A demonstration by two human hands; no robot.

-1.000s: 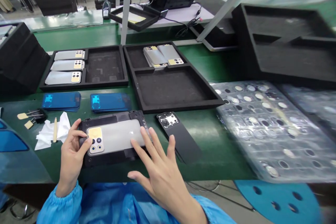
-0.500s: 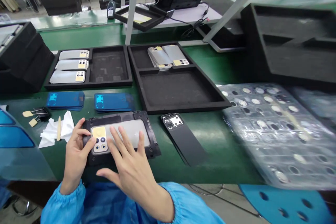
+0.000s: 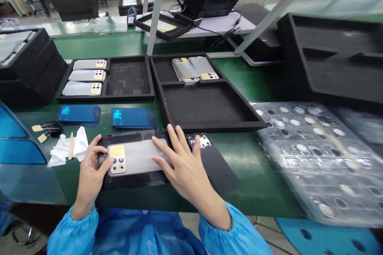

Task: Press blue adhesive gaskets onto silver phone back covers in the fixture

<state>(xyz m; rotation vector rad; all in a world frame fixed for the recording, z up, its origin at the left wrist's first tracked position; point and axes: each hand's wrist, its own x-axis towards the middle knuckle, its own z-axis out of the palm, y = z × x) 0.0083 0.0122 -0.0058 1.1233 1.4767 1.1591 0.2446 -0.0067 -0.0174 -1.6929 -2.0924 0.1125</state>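
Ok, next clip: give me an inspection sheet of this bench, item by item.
Surface: green bench top, crowded.
Job's things: silver phone back cover lying in a black fixture; loose black plate beside it.
Clutter: two black foam trays with more covers, blue film stacks, white wipe, clear blister tray.
Hands: left hand at the camera end of the cover, right hand flat on its other end.
Cables: black cable behind the trays.
Surroundings: people standing at the far benches.
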